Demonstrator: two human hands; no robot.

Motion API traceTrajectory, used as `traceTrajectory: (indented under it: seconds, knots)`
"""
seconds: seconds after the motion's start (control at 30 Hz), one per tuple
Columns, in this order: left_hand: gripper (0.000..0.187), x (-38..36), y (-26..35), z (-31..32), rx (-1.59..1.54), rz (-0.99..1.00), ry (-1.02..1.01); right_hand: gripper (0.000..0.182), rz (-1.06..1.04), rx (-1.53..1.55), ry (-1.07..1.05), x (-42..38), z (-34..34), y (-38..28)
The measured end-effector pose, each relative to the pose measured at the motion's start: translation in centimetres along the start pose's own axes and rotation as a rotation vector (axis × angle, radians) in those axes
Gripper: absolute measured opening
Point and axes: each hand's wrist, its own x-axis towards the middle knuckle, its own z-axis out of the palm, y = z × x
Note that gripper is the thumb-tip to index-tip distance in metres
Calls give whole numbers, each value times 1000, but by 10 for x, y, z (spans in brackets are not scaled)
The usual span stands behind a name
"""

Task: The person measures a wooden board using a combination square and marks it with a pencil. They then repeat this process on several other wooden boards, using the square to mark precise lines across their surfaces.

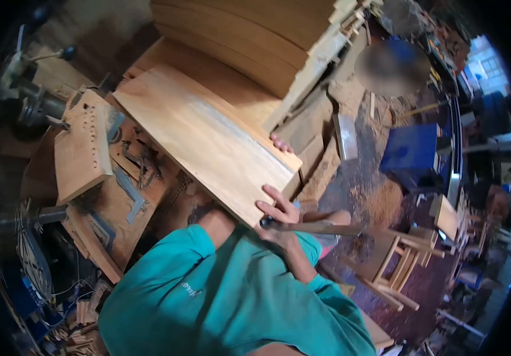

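Observation:
A long, pale wooden board (202, 136) lies slanted in front of my teal shirt. My right hand (280, 209) grips its near end, with fingers spread over the top face. The fingertips of my left hand (280, 143) curl over the board's far edge near the same end; the rest of that hand is hidden, and the left forearm passes beneath the board. A dark bar (321, 228) with a round black end crosses in front of my right wrist; whether the hand touches it is unclear.
Stacked wide boards (237, 35) rise behind. To the left, a workbench (148, 202) bears metal pieces and a block with a row of holes (80, 148). A blue box (410, 148), sawdust (383, 202) and a wooden stool frame (395, 267) are on the right. A blurred shape shows at upper right.

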Motion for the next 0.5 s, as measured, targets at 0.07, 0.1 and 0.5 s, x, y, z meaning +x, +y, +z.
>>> traceTrajectory:
  seconds: [0.07,0.1,0.5]
  knots:
    - [31,-6,0,1,-19,-22,7,46,53,-25,21,-13,4,5]
    - [31,-5,0,2,-25,-29,22,47,65,-45,27,-17,4,5]
    - [41,-58,0,-9,117,10,214,42,115,249,211,7,-2,9]
